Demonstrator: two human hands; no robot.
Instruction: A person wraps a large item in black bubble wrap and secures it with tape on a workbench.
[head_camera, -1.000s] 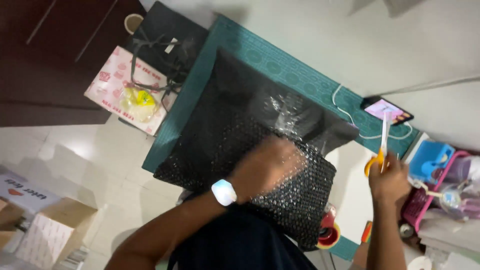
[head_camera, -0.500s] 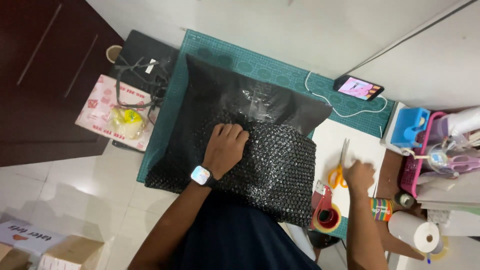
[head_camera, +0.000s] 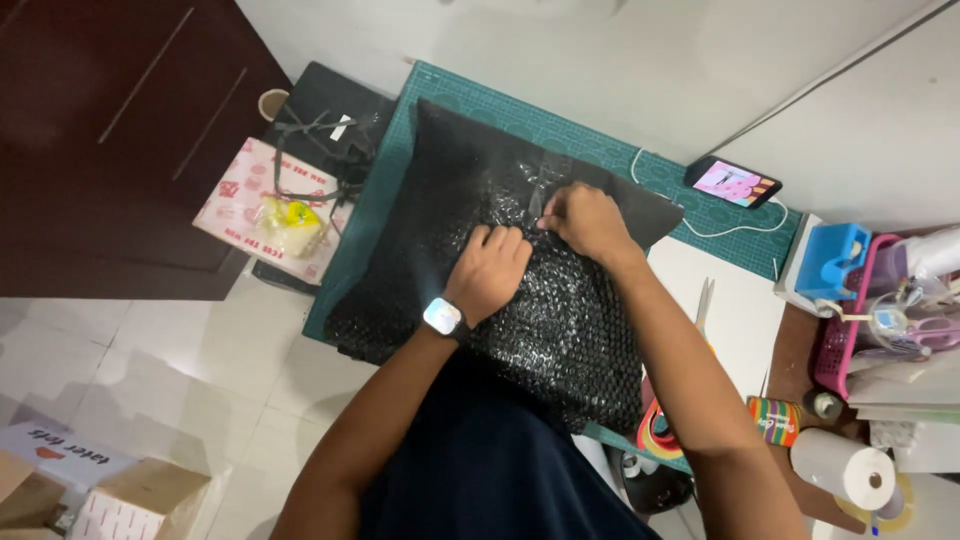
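Note:
A large black parcel wrapped in black bubble wrap (head_camera: 500, 200) lies on a green cutting mat (head_camera: 480, 95). My left hand (head_camera: 492, 270), with a smartwatch on its wrist, presses down on the bubble wrap near the middle, fingers curled. Just to the right of it, my right hand (head_camera: 585, 222) pinches the edge of the bubble wrap against the black surface. Scissors with an orange handle (head_camera: 703, 305) lie on the white surface to the right, apart from both hands.
A phone with a lit screen (head_camera: 733, 183) lies at the mat's far right corner with a white cable. Tape rolls (head_camera: 775, 420), a white paper roll (head_camera: 845, 470), a pink basket (head_camera: 840, 340) and a blue dispenser (head_camera: 835, 258) crowd the right side. Boxes (head_camera: 140, 500) and a bag (head_camera: 270, 215) sit on the floor at left.
My right hand put the scissors down on the white surface and moved left onto the bubble wrap beside my left hand. The view shifted slightly.

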